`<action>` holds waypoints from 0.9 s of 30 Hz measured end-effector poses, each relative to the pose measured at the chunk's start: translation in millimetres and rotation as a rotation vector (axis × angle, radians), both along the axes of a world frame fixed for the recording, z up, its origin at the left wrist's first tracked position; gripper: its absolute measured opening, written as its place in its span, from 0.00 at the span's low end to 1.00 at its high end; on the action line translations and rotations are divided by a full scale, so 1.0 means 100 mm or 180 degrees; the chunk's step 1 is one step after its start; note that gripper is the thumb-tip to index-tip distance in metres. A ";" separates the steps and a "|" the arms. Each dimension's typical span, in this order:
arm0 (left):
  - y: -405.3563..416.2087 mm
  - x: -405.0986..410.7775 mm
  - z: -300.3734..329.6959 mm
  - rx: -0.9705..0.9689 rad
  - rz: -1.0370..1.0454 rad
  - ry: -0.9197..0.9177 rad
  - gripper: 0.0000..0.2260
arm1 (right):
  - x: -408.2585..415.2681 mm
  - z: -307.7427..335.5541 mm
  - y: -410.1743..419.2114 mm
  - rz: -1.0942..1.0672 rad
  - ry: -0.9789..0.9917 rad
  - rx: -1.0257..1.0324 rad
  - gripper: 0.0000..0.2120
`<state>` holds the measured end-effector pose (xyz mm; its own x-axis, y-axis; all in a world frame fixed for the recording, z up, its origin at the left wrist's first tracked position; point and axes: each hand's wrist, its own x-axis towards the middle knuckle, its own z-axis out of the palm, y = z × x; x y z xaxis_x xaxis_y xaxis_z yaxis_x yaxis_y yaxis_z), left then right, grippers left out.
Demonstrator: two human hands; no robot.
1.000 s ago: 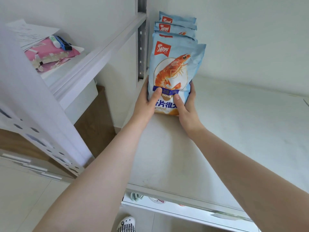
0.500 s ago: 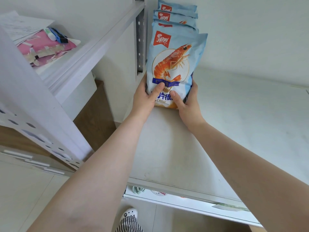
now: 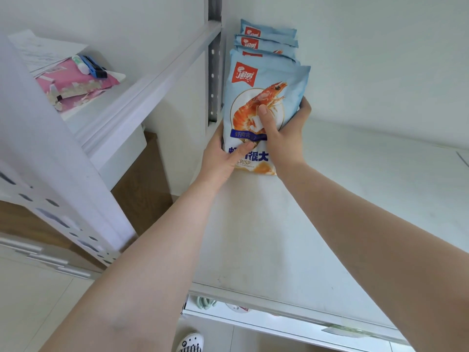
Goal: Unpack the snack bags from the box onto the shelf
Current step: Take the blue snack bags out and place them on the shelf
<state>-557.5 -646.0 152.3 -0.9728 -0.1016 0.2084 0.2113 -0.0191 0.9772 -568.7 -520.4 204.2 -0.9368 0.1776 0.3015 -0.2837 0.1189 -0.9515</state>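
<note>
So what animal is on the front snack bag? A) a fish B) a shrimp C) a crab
B: the front snack bag, held upright on the shelf by the left hand and the right hand, shows an orange shrimp.

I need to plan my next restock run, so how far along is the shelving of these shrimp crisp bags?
Done: three bags stand in a row at the shelf's back left corner. In hand: the left hand and right hand hold the front bag upright against that row. Left: unknown, since the box is out of view.
</note>
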 end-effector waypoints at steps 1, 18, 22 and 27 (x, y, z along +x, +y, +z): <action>-0.01 -0.02 0.00 -0.0057 -0.0001 0.0000 0.28 | -0.01 0.00 0.01 -0.0004 0.0012 0.0001 0.39; 0.03 0.03 0.04 -0.0268 0.0173 -0.0091 0.41 | -0.07 0.01 0.14 0.0011 -0.0201 0.0091 0.38; 0.06 0.27 0.16 -0.0356 0.0381 -0.0274 0.35 | 0.17 0.08 0.20 0.0009 -0.0336 0.0100 0.37; 0.20 1.03 0.18 -0.0498 0.0869 -0.0598 0.33 | 0.89 0.12 0.45 -0.0148 -0.0766 0.0701 0.35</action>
